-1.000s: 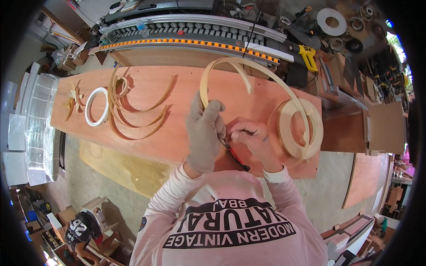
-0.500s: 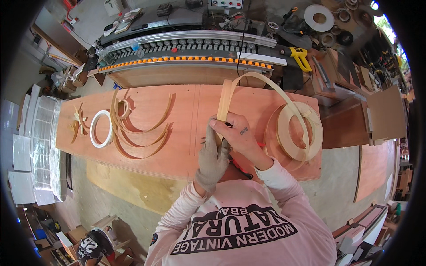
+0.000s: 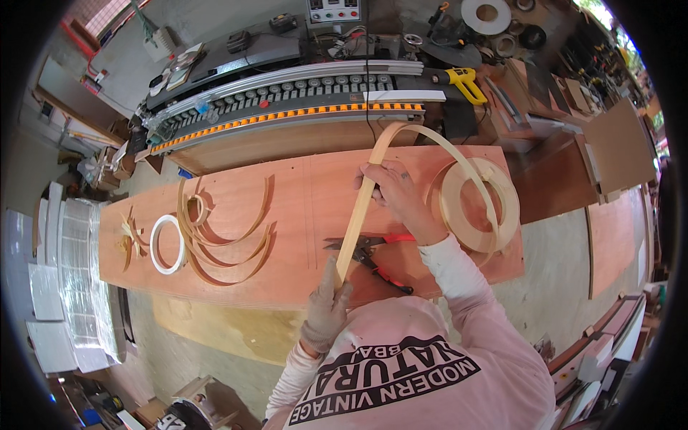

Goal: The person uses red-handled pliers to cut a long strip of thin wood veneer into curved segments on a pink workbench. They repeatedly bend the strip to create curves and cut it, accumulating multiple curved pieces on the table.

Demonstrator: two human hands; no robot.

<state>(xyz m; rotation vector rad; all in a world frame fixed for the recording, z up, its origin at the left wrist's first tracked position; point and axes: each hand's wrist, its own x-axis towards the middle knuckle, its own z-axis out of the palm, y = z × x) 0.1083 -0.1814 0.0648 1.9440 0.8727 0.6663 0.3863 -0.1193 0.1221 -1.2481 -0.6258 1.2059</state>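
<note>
Nearest to us, our gloved left hand (image 3: pixel 326 304) pinches the lower end of a long pale wood strip (image 3: pixel 356 215), fingers closed on it just over the near edge of the board (image 3: pixel 308 208). The strip rises away from us, and our bare right hand (image 3: pixel 395 193) is wrapped around it higher up. Two grips, one low and one high, seem meant to keep this stretch taut and straight. Beyond the right hand the strip arcs over and runs down into a coil (image 3: pixel 479 204) of the same banding, lying flat on the right part of the board, so it appears to be paying out from that roll.

Between our hands, one pair of red-handled cutters (image 3: pixel 373 254) lies on the board, close by and free of either hand.

To the left on the board we count one white ring (image 3: pixel 167 244), one small pale loop, and about four curved offcuts (image 3: pixel 236 240) nested together, probably set aside from the working end. Their exact number is hard to tell where they overlap. At the far left sits a small cluster of short scraps.

Farthest away, one long machine (image 3: pixel 287 100) with a row of rollers runs behind the board, with one yellow tool (image 3: pixel 467 82) and one white roll of tape (image 3: pixel 486 14) to its right.
</note>
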